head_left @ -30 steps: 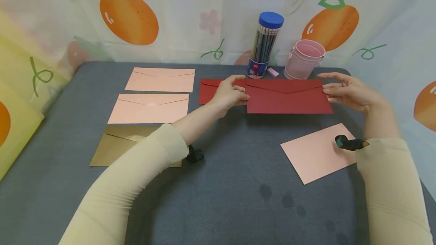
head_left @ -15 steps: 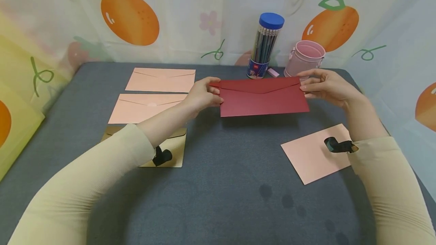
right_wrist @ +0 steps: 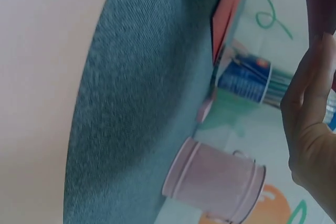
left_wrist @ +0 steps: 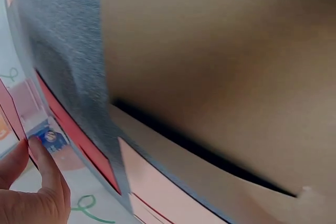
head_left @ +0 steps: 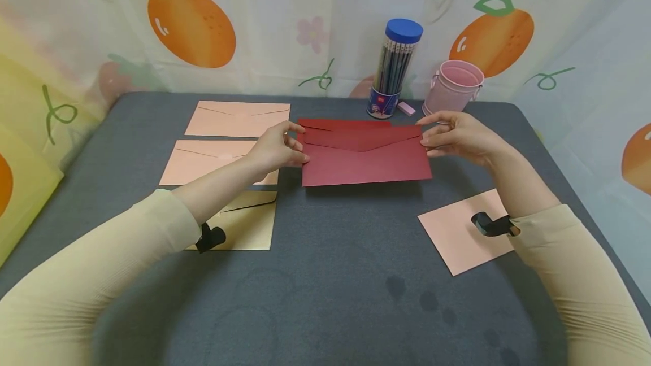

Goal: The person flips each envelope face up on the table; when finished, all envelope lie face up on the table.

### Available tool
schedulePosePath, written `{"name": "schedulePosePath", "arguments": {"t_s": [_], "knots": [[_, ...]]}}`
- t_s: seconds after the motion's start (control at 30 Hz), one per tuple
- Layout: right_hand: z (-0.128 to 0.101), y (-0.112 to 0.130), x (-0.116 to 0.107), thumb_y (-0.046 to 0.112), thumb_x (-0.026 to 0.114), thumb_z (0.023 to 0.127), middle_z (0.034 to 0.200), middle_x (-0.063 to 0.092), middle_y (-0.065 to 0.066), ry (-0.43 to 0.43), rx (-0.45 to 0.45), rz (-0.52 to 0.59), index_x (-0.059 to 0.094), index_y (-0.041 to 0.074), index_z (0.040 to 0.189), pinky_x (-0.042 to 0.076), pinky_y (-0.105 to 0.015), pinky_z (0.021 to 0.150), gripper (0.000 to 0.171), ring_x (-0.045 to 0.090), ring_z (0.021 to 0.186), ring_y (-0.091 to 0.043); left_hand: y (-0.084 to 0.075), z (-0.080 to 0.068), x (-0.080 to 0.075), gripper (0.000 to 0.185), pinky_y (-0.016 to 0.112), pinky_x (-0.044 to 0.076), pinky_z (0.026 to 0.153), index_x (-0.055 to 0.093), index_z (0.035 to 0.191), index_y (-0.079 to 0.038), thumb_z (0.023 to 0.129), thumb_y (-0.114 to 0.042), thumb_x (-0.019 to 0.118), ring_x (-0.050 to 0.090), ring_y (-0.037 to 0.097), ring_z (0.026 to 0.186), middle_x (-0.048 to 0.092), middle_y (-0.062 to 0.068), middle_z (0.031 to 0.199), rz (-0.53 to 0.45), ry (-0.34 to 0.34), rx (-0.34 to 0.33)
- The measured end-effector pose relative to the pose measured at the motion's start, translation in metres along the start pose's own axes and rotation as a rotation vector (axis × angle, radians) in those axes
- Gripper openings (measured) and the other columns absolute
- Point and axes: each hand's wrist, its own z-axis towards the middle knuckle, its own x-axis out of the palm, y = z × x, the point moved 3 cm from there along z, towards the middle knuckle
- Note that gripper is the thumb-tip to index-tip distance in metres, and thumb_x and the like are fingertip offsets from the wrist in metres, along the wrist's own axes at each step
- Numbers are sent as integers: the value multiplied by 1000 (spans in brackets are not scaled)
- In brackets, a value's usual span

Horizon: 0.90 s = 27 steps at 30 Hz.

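Observation:
Both hands hold a dark red envelope (head_left: 366, 167) by its short ends, flap side up, raised above the table. My left hand (head_left: 277, 152) pinches its left end between thumb and fingers; the left wrist view shows this thumb-and-finger grip at lower left. At the right end, my right hand (head_left: 460, 137) pinches the edge, as the right wrist view also shows. A second red envelope (head_left: 351, 123) lies on the table behind, mostly covered by the held one in the head view. It appears separately in the left wrist view.
Two pink envelopes (head_left: 246, 123) and a gold envelope (head_left: 251, 225) lie in a column at left, partly under the left arm. A pink rectangle (head_left: 458, 230) lies askew beneath the right wrist. A pencil tub (head_left: 394, 69), eraser (head_left: 406, 108) and pink bucket (head_left: 451, 89) stand at the back.
Both hands have carried the held red envelope leftward and slightly toward the near side, from the right of the other red envelope to in front of it.

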Motion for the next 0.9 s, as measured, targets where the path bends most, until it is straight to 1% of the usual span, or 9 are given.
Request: {"name": "schedulePosePath", "arguments": {"t_s": [0.1, 0.23, 0.37, 0.57, 0.7, 0.83, 0.9], "knots": [[2, -1, 7, 5, 61, 95, 89, 70, 7, 10, 18, -13, 42, 5, 134, 62, -24, 74, 43, 69, 80, -9, 5, -1, -3, 65, 35, 61, 88, 38, 145, 0, 87, 7, 67, 62, 7, 70, 51, 5, 90, 27, 9, -5], [5, -4, 16, 5, 62, 95, 90, 69, 5, 25, 51, -34, 39, 3, 135, 62, -24, 73, 46, 69, 79, -9, 11, -4, -6, 64, 30, 61, 84, 39, 144, 0, 87, 4, 68, 60, 7, 72, 54, 5, 90, 98, 16, -6], [7, -7, 23, 5, 61, 95, 90, 67, 2, 44, 89, -38, 37, -1, 136, 62, -24, 72, 48, 68, 78, -9, 16, -4, -8, 64, 31, 61, 84, 41, 144, -2, 87, 2, 70, 58, 10, 76, 55, 4, 88, 157, 22, 1], [9, -11, 30, 4, 59, 96, 89, 65, 0, 61, 142, -30, 38, -1, 133, 61, -23, 71, 43, 67, 77, -9, 21, -3, -10, 62, 31, 61, 82, 43, 142, -2, 87, 1, 70, 59, 10, 75, 55, 2, 86, 172, 44, -9], [11, -12, 34, 3, 59, 96, 91, 64, -2, 77, 173, -36, 38, -3, 134, 62, -24, 71, 44, 67, 77, -9, 23, -2, -9, 62, 30, 61, 81, 42, 142, 2, 86, 4, 70, 59, 9, 73, 54, 5, 89, 164, 58, -23], [14, -13, 37, 2, 59, 96, 92, 63, -4, 86, 202, -56, 37, -5, 136, 62, -24, 72, 46, 68, 76, -9, 27, -1, -8, 62, 26, 61, 75, 42, 140, 5, 86, 5, 71, 62, 8, 72, 52, 7, 94, 172, 64, -46], [16, -14, 38, 2, 59, 95, 92, 62, -4, 90, 214, -68, 37, -5, 136, 62, -24, 72, 47, 68, 75, -9, 30, 0, -8, 61, 24, 59, 70, 43, 139, 4, 86, 3, 72, 64, 7, 72, 52, 7, 96, 200, 66, -62]]}}
